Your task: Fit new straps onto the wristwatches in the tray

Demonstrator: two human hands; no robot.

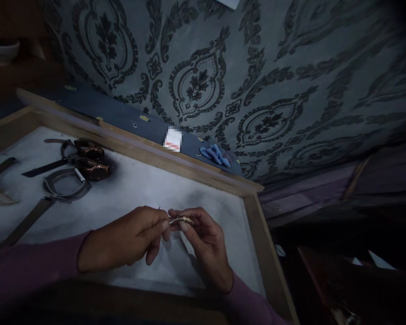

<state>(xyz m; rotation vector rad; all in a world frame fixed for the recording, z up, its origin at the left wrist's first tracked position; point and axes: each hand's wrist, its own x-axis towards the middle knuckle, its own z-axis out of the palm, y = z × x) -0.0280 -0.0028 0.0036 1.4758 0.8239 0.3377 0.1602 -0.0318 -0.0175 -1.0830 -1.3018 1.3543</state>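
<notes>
My right hand [206, 239] pinches a small gold-coloured metal piece [186, 220] with an ornate, shiny surface; whether it is a watch or other jewellery is too small to tell. At its left end a thin silvery part [173, 221] runs into the fingertips of my left hand [131, 234], which are closed on it. A thin dark tip [159, 208] sticks up beside the left fingers; what it belongs to is hidden. Both hands are above the white floor of a shallow wooden-sided tray [253, 225].
Several wristwatches [93, 169] with dark straps lie in the tray's left part. A curved dark strap with gold-coloured metal [0, 176] is at the far left. Beyond the tray's back rim are a blurred white packet [173, 138] and a crumpled blue cloth [215, 155], before a patterned wall [230, 90].
</notes>
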